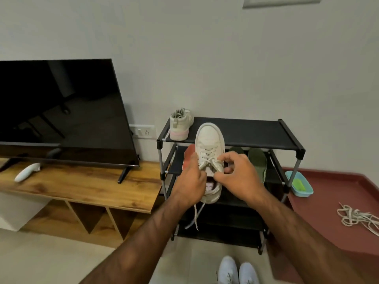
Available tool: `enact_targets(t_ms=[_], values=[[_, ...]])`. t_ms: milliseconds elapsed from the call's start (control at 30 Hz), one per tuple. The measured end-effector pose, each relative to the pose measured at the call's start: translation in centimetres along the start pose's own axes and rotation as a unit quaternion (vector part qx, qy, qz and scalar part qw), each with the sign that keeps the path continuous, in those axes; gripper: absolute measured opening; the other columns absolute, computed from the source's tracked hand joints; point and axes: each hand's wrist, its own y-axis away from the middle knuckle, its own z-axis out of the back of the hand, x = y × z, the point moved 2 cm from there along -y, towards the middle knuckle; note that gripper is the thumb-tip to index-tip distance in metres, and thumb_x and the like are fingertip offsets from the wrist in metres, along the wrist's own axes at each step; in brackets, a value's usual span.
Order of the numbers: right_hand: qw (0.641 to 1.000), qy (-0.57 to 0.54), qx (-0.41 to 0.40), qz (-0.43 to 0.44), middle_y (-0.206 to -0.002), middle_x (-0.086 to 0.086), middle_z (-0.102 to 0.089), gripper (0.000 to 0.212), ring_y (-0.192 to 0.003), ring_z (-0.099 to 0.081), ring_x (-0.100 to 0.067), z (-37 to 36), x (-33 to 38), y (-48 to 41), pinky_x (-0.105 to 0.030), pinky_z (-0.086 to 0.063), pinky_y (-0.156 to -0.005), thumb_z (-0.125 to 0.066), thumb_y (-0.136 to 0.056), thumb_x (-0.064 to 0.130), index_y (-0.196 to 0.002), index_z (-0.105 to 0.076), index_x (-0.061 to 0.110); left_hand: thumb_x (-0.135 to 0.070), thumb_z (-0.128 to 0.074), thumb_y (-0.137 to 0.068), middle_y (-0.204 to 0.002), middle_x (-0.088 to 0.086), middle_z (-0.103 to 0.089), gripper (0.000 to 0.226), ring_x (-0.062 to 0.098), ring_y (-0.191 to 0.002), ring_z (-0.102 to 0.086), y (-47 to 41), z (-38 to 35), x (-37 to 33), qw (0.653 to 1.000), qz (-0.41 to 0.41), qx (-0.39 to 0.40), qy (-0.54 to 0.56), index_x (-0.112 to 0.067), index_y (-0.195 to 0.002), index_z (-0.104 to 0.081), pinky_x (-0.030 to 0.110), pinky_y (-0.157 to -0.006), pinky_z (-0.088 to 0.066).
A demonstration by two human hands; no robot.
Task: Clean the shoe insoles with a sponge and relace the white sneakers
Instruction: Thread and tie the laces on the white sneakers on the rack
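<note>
Left-hand grip (191, 181) holds white sneaker (209, 138) — right-hand grip (235, 171) pinches lace (207, 153).

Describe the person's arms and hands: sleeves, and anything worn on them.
Both arms are bare: the left forearm and the right forearm show no sleeve up to the picture's edge. The left hand and the right hand wear no gloves. No watch, band or ring shows on either wrist or hand.

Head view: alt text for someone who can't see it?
The left hand holds a white sneaker before a black rack while the right hand pinches its lace. A second sneaker stands on the top shelf; a loose lace lies on the maroon floor, right.
</note>
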Motion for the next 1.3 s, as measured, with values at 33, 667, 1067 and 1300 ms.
enact_targets(t_ms=[33, 667, 1067, 1300], values=[[1.000, -0.011, -0.008, 0.000, -0.119, 0.008, -0.052, 0.041, -0.085, -0.065, -0.002, 0.4, 0.5, -1.0, -0.005, -0.046, -0.056, -0.080, -0.077, 0.021, -0.114, -0.064, 0.030, -0.019, -0.043, -0.093, -0.135, 0.002, -0.055, 0.057, 0.018, -0.101, -0.066, -1.2, 0.5, -0.4, 1.000, -0.010, -0.005, 0.012, -0.039, -0.145, -0.029, 0.035, -0.081, -0.059], [0.996, -0.058, -0.056, -0.030, -0.113, 0.008, -0.058, 0.039, -0.087, -0.068, -0.005, -0.9, -2.3, -14.0, -0.028, -0.062, -0.076, -0.084, -0.072, 0.015, -0.100, -0.062, 0.032, -0.038, -0.047, -0.079, -0.136, -0.002, -0.055, 0.069, 0.022, -0.121, -0.058, -15.8, -1.2, 1.9, 0.999, 0.035, -0.012, -0.021, -0.031, -0.146, -0.030, 0.050, -0.097, -0.056], [0.998, -0.045, 0.020, -0.025, -0.120, 0.005, -0.061, 0.024, -0.101, -0.066, -0.011, 0.2, -2.1, -13.9, -0.029, -0.058, -0.085, -0.072, -0.089, 0.021, -0.106, -0.066, 0.036, -0.018, -0.063, -0.091, -0.138, 0.016, -0.057, 0.092, 0.036, -0.120, -0.061, -16.7, -1.2, 0.8, 0.977, 0.092, 0.071, -0.176, -0.016, -0.159, -0.002, 0.051, -0.098, -0.055], [0.971, 0.218, 0.002, 0.102, -0.139, -0.002, -0.050, 0.040, -0.121, -0.056, -0.019, 0.8, 0.8, -17.3, -0.034, -0.048, -0.105, -0.048, -0.103, 0.013, -0.142, -0.057, 0.020, -0.016, -0.059, -0.095, -0.136, 0.018, -0.059, 0.095, 0.033, -0.120, -0.061, -17.0, -0.9, 0.1, 0.969, 0.103, 0.087, -0.207, -0.005, -0.160, 0.009, 0.047, -0.101, -0.053]])
